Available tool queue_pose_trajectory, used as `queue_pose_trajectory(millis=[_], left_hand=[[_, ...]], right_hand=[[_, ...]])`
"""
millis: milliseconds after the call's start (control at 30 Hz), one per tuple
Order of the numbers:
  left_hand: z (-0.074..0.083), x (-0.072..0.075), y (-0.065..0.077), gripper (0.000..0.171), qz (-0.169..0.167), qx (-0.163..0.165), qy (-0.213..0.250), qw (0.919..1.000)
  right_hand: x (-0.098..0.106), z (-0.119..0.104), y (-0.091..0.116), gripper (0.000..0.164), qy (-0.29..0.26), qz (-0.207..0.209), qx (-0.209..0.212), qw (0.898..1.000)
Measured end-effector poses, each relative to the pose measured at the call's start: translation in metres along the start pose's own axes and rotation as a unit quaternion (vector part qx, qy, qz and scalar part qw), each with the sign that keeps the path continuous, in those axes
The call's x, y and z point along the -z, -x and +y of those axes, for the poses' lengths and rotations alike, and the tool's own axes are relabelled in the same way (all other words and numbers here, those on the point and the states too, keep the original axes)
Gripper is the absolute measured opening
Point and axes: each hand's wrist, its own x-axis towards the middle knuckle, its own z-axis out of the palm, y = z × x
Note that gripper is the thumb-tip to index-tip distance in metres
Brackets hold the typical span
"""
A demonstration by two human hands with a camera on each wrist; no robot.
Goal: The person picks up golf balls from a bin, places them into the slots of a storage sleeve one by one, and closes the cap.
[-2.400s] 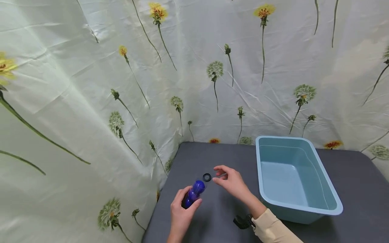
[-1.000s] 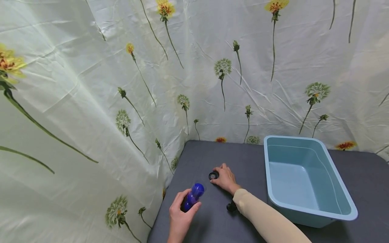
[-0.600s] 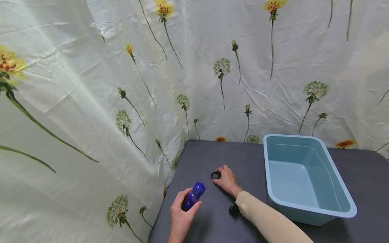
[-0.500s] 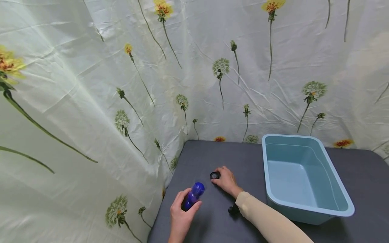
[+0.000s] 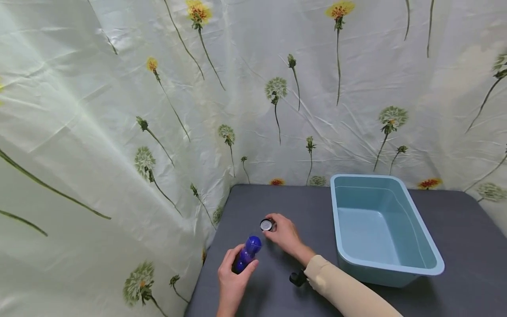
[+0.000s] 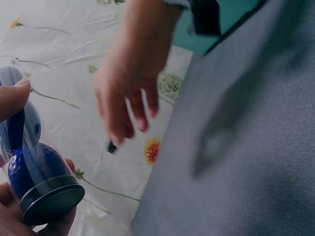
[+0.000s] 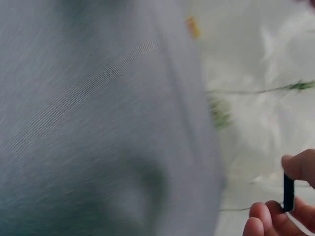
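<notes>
My left hand (image 5: 233, 279) grips a clear plastic tube (image 5: 247, 254) with blue balls stacked inside. It tilts, with its upper end towards the right hand. In the left wrist view a dark round end closes the tube (image 6: 42, 172) at the bottom. Between thumb and fingers, my right hand (image 5: 286, 235) pinches a round black cap (image 5: 266, 225), whose pale inner disc faces the head camera. The cap is apart from the tube, a little beyond its upper end. Edge-on, the cap (image 7: 288, 192) appears as a thin black strip in the right wrist view.
A light blue plastic tub (image 5: 364, 226) stands to the right, beside the right forearm. Both hands are above a dark grey table (image 5: 257, 200). A white flowered sheet (image 5: 245, 88) hangs behind and left. Something black (image 5: 298, 278) shows under the right wrist.
The right hand reached from beside the black ring-shaped cap to pinching it. Since then the cap has turned so that its pale inside shows. The left hand keeps hold of the tube.
</notes>
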Motion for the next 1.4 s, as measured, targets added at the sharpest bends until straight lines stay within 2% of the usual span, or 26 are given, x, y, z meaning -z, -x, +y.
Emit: queue_pose_trajectory(millis=[133,333,500,633,833,1033,1267,1400], left_hand=[[-0.018,-0.005,-0.007,0.051,0.009,-0.015,-0.006,0.9998],[-0.015,-0.016,-0.013,0.05,-0.013,-0.028,0.001,0.9995],[-0.012,-0.03,-0.015,0.049,-0.029,-0.043,0.005,0.9987],[-0.01,-0.042,-0.013,0.049,-0.043,-0.054,0.001,0.9976],[-0.004,-0.058,-0.009,0.05,-0.077,-0.068,0.006,0.9947],[-0.001,-0.072,-0.003,0.051,-0.102,-0.087,-0.007,0.991],[0.003,-0.087,0.004,0.049,-0.126,-0.115,-0.007,0.9853],[0.006,-0.092,0.007,0.048,-0.145,-0.114,-0.011,0.9828]], right_hand=[[0.02,-0.019,0.0,0.041,-0.048,0.001,0.005,0.999],[0.064,-0.045,0.01,0.045,-0.12,-0.014,-0.016,0.993],[0.099,-0.055,0.024,0.047,-0.159,-0.024,-0.03,0.986],[0.122,-0.055,0.034,0.046,-0.182,-0.034,-0.044,0.982],[0.145,-0.042,0.049,0.045,-0.181,-0.061,-0.048,0.98],[0.163,-0.027,0.062,0.046,-0.209,-0.107,-0.046,0.971],[0.179,-0.019,0.07,0.043,-0.214,-0.114,-0.027,0.97],[0.186,-0.019,0.072,0.045,-0.223,-0.129,-0.032,0.966]])
